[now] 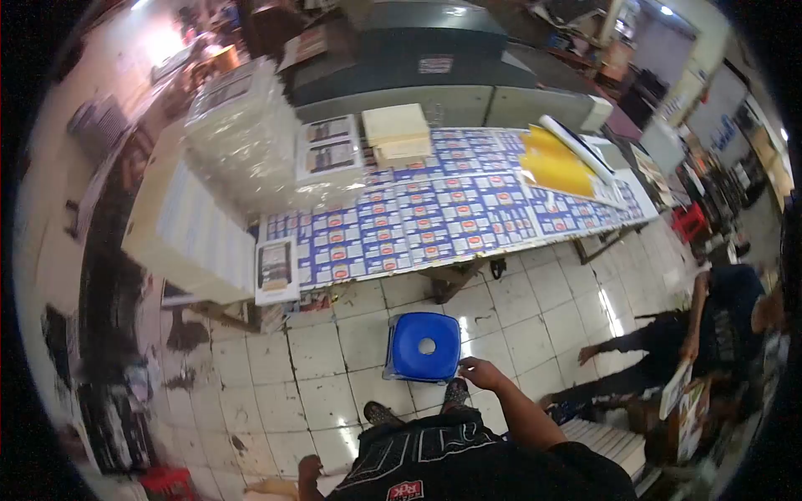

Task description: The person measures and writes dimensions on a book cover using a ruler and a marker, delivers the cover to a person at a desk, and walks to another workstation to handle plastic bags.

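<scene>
A blue plastic stool (409,346) with a round hole in its seat stands on the tiled floor just ahead of my feet. My right hand (479,373) hangs by the stool's near right corner, fingers loosely stretched and nothing in them. Low at the left, beside my body, is my left hand (310,467); its fingers are mostly hidden. A pale, cream-coloured thing (271,488) lies close to it at the bottom edge of the view.
Ahead is a long table covered with blue printed sheets (426,221). It bears plastic-wrapped stacks (242,142), cream paper (395,125) and a yellow sheet (555,163). A seated person (727,326) at the right holds a white book-like block (675,389). Stacked books (606,442) are near my right elbow.
</scene>
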The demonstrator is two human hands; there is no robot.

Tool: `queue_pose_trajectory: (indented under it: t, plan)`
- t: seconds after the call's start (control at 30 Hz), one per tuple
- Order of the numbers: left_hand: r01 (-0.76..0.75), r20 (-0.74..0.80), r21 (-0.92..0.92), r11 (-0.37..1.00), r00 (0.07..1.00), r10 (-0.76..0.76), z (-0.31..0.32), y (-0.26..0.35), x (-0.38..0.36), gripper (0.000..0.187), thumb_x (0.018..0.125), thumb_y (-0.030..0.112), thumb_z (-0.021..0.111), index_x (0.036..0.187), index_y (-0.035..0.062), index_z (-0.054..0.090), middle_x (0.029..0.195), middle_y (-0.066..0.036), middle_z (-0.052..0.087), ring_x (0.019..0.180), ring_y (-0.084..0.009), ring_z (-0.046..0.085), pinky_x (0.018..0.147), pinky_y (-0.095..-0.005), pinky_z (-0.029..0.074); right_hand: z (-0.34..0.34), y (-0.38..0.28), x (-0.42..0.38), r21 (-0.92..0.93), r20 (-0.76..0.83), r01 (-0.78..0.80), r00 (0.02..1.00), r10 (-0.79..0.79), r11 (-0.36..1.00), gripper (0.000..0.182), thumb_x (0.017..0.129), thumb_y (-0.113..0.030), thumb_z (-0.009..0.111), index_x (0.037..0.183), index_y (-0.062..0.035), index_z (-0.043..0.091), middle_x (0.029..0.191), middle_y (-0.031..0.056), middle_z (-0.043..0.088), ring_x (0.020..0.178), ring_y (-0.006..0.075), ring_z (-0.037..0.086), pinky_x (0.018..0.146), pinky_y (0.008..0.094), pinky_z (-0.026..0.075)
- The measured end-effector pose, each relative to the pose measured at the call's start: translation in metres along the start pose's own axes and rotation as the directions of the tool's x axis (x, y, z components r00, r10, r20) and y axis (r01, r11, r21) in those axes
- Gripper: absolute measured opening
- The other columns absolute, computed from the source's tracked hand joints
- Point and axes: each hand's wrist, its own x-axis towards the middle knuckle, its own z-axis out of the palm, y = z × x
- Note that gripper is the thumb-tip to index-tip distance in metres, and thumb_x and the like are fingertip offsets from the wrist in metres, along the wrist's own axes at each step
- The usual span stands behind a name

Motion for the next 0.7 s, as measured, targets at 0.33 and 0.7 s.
queue_pose_trajectory:
  t: [0.33,0.7]
  plan:
    - [-0.139,-0.060,-0.184,0.973,0.990,0.130,-0.101,0.354,0.251,0.052,0.090,0.022,0.063,0.135,0.0019,0.048,0.126,-0.019,0.059,0.114,-0.0261,0.059,0.095,-0.0358,0.048,-0.058,0.109,-0.027,0.209,-0.317,-0.195,0.913,0.255,0.958,0.057,0.086,-0.029,0.068,0.131,0.0029,0.052,0.121,0.0208,0.062,0.090,0.0248,0.068,0.080,0.0349,0.054]
    - [-0.482,-0.247,0.276,0.831,0.800,0.546,-0.001,0.667,0.500,0.064,0.085,0.029,0.069,0.135,-0.0033,0.045,0.139,-0.030,0.041,0.130,-0.0440,0.039,0.110,-0.0481,0.031,-0.250,0.328,0.040,0.311,-0.476,-0.481,0.668,0.572,0.820,0.062,0.082,-0.038,0.066,0.125,0.0053,0.056,0.126,0.0271,0.058,0.119,0.0392,0.055,0.101,0.0412,0.044]
